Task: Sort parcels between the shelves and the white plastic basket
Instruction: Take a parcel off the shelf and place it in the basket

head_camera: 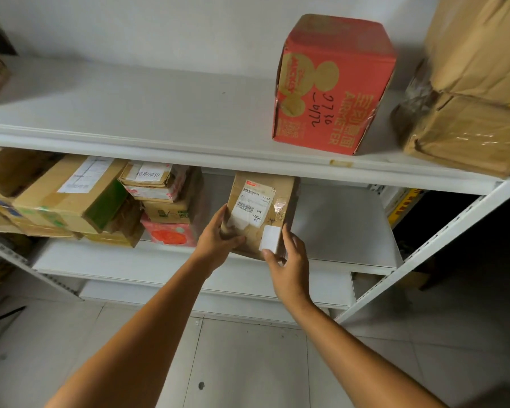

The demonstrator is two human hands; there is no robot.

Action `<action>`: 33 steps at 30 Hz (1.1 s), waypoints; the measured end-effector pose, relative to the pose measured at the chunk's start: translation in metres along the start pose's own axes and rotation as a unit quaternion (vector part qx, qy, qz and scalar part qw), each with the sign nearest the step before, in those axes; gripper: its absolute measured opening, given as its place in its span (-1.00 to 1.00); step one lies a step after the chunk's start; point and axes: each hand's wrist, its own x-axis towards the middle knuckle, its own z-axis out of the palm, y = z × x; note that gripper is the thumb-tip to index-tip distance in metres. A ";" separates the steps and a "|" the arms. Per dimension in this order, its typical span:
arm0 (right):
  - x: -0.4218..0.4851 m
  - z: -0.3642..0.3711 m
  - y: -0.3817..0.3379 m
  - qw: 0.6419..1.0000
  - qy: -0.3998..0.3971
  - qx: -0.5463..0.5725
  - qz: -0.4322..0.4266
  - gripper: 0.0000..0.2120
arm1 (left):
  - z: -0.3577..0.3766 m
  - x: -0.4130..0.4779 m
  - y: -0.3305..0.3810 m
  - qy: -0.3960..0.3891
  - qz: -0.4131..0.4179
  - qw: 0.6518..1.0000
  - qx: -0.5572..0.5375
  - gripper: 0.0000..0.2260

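The brown taped cardboard parcel with white labels (262, 210) is tilted at the front edge of the white metal middle shelf (339, 228) — your left hand (215, 242) grips its lower corner, your right hand (289, 269) pinches the other; support it underneath, clear of the stacked cardboard cartons (165, 212)

A parcel storeroom. White metal shelving (159, 119) stands against a bare white wall (159, 25) over a pale tiled floor (248, 363). Taped cardboard parcels (71, 198) are stacked left of the left hand (215, 240); a red carton (333, 83) sits above the right hand (289, 269); both grip a barcode-labelled box (262, 207).
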 end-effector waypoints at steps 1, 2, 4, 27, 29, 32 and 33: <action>-0.002 0.001 0.001 1.000 0.014 -0.014 -0.008 -0.33 | 0.001 0.002 0.000 -0.004 -0.002 1.000 0.000 -0.28; -0.003 0.002 0.001 0.999 0.028 -0.028 -0.016 -0.34 | 0.003 0.003 -0.001 -0.006 -0.001 1.000 0.000 -0.29; -0.003 0.002 0.001 0.998 0.045 -0.045 -0.021 -0.36 | 0.007 0.005 -0.001 -0.006 0.004 1.000 0.006 -0.31; 0.117 -0.205 0.182 0.976 0.007 0.012 0.216 -0.50 | 0.272 0.098 -0.036 -0.123 -0.089 0.988 -0.010 -0.29; 0.129 -0.214 0.193 0.974 -0.008 0.002 0.225 -0.49 | 0.284 0.109 -0.039 -0.113 -0.086 0.990 0.005 -0.32; 0.144 -0.218 0.196 0.973 -0.020 -0.023 0.230 -0.50 | 0.290 0.120 -0.040 -0.113 -0.074 0.990 0.048 -0.35; 0.148 -0.218 0.193 0.971 -0.022 -0.032 0.237 -0.50 | 0.290 0.120 -0.040 -0.117 -0.069 0.988 0.071 -0.36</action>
